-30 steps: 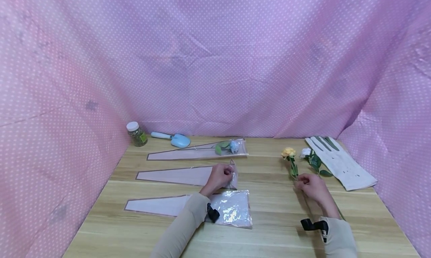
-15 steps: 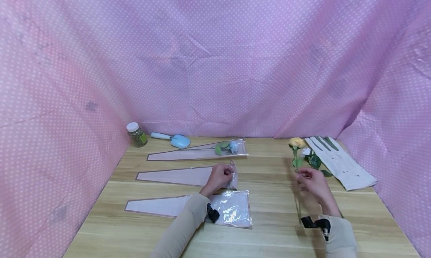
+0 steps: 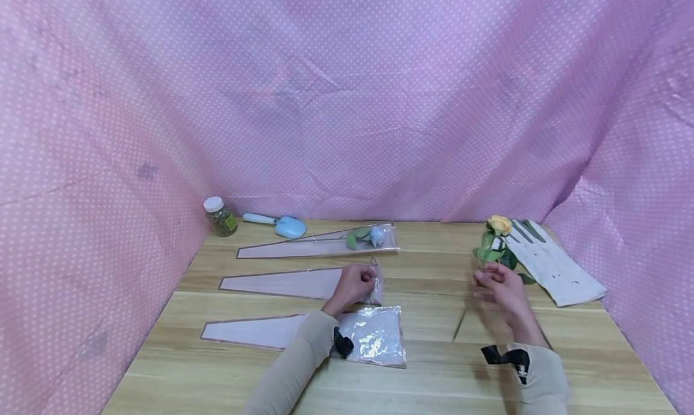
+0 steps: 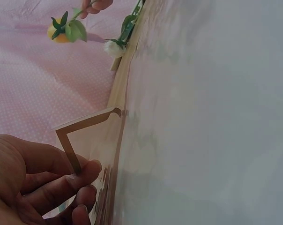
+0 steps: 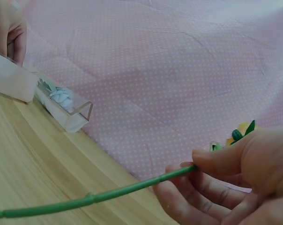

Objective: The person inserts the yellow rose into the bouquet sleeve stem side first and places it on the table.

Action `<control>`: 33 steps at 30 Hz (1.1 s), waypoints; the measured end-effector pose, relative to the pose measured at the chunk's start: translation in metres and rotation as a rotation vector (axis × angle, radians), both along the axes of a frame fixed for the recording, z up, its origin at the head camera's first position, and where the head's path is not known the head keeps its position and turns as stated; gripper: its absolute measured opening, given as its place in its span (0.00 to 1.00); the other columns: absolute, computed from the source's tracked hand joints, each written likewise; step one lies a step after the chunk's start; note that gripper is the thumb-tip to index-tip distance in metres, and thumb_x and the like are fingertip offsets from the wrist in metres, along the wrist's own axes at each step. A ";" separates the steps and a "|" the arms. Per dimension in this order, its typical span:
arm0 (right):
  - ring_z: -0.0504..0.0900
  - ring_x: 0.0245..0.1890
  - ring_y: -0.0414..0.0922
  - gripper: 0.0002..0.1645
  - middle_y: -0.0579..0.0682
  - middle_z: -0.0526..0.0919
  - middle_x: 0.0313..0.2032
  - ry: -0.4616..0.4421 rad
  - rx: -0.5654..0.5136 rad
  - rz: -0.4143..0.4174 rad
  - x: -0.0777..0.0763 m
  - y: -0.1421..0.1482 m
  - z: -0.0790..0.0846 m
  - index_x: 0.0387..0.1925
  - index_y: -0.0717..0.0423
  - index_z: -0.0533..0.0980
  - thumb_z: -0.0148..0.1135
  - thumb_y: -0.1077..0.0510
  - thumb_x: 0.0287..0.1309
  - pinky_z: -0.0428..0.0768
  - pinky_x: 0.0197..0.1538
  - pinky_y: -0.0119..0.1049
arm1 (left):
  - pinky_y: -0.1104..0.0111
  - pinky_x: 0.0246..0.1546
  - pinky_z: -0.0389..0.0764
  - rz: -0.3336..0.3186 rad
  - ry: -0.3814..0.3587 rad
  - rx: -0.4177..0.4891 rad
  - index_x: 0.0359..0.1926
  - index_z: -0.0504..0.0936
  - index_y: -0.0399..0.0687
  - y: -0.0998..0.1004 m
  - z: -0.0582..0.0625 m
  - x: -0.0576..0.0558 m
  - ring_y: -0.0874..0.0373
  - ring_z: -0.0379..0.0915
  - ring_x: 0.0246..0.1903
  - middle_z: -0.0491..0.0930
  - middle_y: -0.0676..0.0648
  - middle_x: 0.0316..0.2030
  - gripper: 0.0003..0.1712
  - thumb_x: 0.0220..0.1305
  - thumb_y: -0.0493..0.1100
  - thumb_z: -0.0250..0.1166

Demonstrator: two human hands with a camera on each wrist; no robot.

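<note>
My right hand point(image 3: 506, 294) pinches the green stem of a yellow rose point(image 3: 499, 224) between thumb and fingers, holding it above the table. The stem point(image 5: 92, 198) stretches out past the fingertips in the right wrist view. With thumb and fingers, my left hand point(image 3: 355, 284) pinches the upper edge of the middle clear flower sleeve point(image 3: 282, 282) near its wide end, and that edge stands raised in the left wrist view. In the far sleeve point(image 3: 271, 250) lies a blue rose point(image 3: 376, 237). The near sleeve point(image 3: 374, 336) lies flat, partly under my left forearm.
A white rose point(image 4: 114, 49) lies beside a white glove point(image 3: 564, 270) at the right. At the back left are a lidded jar point(image 3: 220, 217) and a light blue trowel point(image 3: 290, 227). Pink dotted cloth point(image 3: 347, 102) hangs around the wooden table point(image 3: 428, 379).
My right hand has lifted the yellow rose and turned it, so its bloom has moved right and away while the stem's lower end has swung left. My left hand stays in place.
</note>
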State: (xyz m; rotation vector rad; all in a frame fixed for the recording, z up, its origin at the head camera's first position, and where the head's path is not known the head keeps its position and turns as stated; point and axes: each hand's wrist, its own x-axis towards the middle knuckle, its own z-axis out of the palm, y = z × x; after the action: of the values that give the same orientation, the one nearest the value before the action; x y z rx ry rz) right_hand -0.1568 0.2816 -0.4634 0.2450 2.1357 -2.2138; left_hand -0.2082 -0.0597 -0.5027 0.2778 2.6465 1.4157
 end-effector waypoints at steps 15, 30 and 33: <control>0.88 0.33 0.36 0.08 0.39 0.87 0.29 0.039 -0.372 -0.137 -0.006 -0.017 -0.005 0.45 0.54 0.67 0.53 0.68 0.69 0.87 0.36 0.31 | 0.75 0.28 0.73 -0.007 -0.006 0.012 0.36 0.88 0.39 0.000 0.000 0.000 0.62 0.72 0.29 0.84 0.46 0.29 0.07 0.57 0.30 0.65; 0.88 0.28 0.45 0.09 0.52 0.86 0.24 0.101 -0.748 -0.341 -0.017 -0.050 -0.007 0.42 0.59 0.63 0.49 0.73 0.68 0.88 0.33 0.41 | 0.74 0.29 0.74 0.006 -0.040 0.019 0.37 0.88 0.40 0.000 0.002 0.000 0.60 0.72 0.30 0.83 0.46 0.30 0.08 0.57 0.31 0.66; 0.88 0.27 0.46 0.09 0.54 0.86 0.23 0.098 -0.786 -0.387 -0.020 -0.056 -0.008 0.43 0.60 0.64 0.49 0.74 0.68 0.88 0.32 0.42 | 0.74 0.30 0.74 0.011 -0.044 0.024 0.37 0.88 0.41 -0.001 0.001 0.000 0.60 0.73 0.31 0.83 0.46 0.31 0.08 0.56 0.31 0.66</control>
State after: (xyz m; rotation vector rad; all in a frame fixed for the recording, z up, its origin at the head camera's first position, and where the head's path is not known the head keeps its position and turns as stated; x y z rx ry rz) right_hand -0.1771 0.2258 -0.4709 0.5311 1.1492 -3.1184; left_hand -0.2078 -0.0603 -0.5013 0.2327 2.6017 1.4406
